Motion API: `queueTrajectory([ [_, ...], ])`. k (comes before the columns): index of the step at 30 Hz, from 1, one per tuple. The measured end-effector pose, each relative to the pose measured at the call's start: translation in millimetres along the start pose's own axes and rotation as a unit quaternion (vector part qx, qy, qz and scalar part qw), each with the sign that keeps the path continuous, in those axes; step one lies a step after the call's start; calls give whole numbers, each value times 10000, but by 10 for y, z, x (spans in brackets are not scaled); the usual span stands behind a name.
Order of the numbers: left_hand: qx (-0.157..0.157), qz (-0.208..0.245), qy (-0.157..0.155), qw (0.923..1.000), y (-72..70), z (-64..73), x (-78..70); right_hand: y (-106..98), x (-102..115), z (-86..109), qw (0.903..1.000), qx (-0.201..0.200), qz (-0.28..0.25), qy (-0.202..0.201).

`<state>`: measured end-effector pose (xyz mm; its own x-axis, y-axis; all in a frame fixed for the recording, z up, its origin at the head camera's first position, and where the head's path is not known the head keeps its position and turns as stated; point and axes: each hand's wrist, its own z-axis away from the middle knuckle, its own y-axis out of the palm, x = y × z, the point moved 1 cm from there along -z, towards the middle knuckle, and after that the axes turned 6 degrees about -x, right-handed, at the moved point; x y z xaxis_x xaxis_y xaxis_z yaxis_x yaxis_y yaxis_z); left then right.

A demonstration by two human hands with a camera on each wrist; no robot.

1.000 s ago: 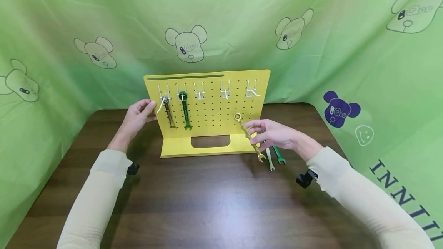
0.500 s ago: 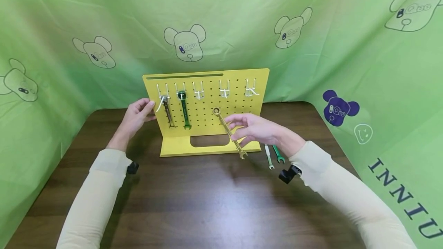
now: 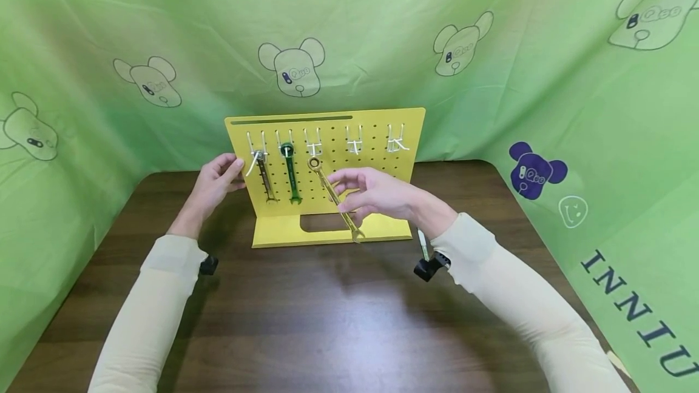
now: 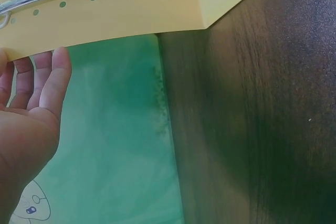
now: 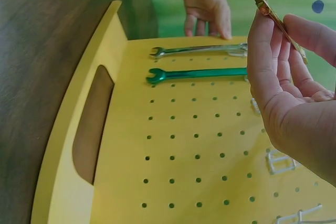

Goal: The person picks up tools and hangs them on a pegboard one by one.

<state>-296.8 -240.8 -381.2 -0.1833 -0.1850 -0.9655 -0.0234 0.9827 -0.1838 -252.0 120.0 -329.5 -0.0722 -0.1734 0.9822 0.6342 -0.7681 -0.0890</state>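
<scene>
Two hands, right [image 3: 377, 194] pinching gold wrench [image 3: 333, 199], left [image 3: 215, 184] relaxed, touching yellow pegboard [image 3: 377, 168] edge

Yellow pegboard [image 3: 377, 162] pierced by a regular grid of dark holes, with white wire hooks [image 3: 355, 143] toward 12 o'clock. Silver wrench [image 3: 264, 178] and green wrench [image 3: 292, 178] hang toward 9 o'clock; a gold wrench [image 3: 333, 199] lies in the right hand [image 3: 377, 196]. Dark brown wood-grain table [image 3: 327, 320]. Green backdrop [image 3: 382, 17] printed with pale bear heads, one purple bear [image 3: 535, 170] at 3 o'clock. Cream sleeves [image 3: 153, 308].
</scene>
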Motion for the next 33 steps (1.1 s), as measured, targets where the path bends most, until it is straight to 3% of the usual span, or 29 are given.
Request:
queueTrajectory([
  [3, -66, 110, -119, 9998, 1, -3, -16, 2, 45, -14, 9999, 1, -123, -65],
  [13, -32, 553, -1020, 9932, -21, 31, -97, 13, 70, -28, 9985, -4, -541, -36],
  [33, 5, 716, -1033, 9921, -16, 28, -24, 10, -6, -93, 9963, -180, -831, 91],
])
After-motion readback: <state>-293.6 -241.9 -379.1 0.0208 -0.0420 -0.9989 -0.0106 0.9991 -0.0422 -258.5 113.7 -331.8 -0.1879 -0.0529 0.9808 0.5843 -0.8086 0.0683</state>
